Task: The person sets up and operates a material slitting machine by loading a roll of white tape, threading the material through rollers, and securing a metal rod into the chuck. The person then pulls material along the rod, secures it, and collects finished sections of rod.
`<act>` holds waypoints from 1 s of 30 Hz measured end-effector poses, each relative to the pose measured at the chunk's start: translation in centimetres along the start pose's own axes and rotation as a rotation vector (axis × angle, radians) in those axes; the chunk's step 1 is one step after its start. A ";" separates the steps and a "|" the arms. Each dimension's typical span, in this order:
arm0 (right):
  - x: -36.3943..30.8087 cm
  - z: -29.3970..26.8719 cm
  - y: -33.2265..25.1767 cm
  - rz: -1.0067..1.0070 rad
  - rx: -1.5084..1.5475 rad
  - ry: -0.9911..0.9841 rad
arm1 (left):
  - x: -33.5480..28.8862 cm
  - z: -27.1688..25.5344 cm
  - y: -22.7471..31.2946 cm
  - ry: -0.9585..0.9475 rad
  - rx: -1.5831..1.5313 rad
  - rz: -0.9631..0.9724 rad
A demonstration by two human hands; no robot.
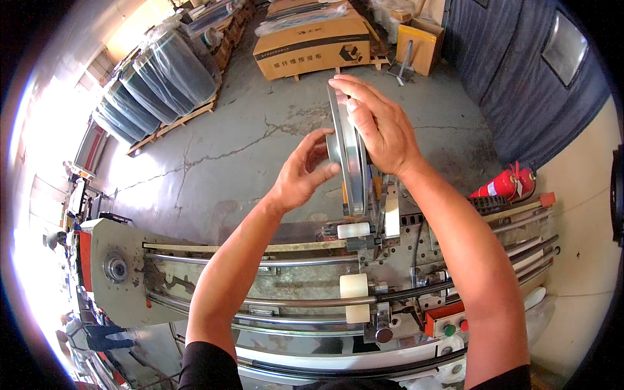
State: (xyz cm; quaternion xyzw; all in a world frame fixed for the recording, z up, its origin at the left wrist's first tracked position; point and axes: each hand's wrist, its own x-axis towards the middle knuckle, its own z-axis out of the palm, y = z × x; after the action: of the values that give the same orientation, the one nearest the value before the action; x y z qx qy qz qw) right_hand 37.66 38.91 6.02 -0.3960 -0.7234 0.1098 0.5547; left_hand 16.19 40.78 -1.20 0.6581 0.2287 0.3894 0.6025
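Observation:
A large round metal wheel with a flanged rim [353, 162] stands upright and nearly edge-on above the far side of a machine carriage [406, 244]. My left hand [304, 170] curls its fingers and thumb about the hub on the wheel's left face. Against the right face lies my right hand [383, 127], its fingers reaching over the upper rim. Behind the wheel, the left fingertips are partly hidden. Below it, a small white roller [353, 230] and a wider cream roller [354, 298] sit on the carriage.
Long steel rods [305, 303] run across the machine. A red control box with buttons [447, 320] sits near my right forearm. Red fire extinguishers [507, 183] stand at right. Beyond are a cardboard box [312, 52] and wrapped rolls [162, 78]. Another person [97, 335] is at far left.

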 end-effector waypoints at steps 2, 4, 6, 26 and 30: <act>0.0 0.1 0.1 -0.001 -0.007 0.001 | 0.1 -0.8 -1.0 -0.027 0.150 0.136; 0.3 0.2 0.0 -0.004 -0.003 -0.003 | -0.3 -1.0 -1.5 0.028 0.064 0.184; 0.1 0.3 0.0 0.011 -0.007 -0.010 | 0.4 -0.6 -0.3 0.181 -0.063 -0.167; -0.5 0.4 0.6 -0.121 -0.016 0.013 | 0.6 0.2 0.7 0.371 -0.021 -0.439; -0.4 -0.2 0.6 -0.080 -0.023 0.003 | 1.9 3.5 3.5 0.251 0.113 -0.659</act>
State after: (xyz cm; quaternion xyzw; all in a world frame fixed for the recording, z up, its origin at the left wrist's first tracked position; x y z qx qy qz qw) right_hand 38.14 38.96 5.44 -0.3733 -0.7389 0.0788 0.5554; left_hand 19.55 39.50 2.75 0.5285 0.5218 0.2387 0.6257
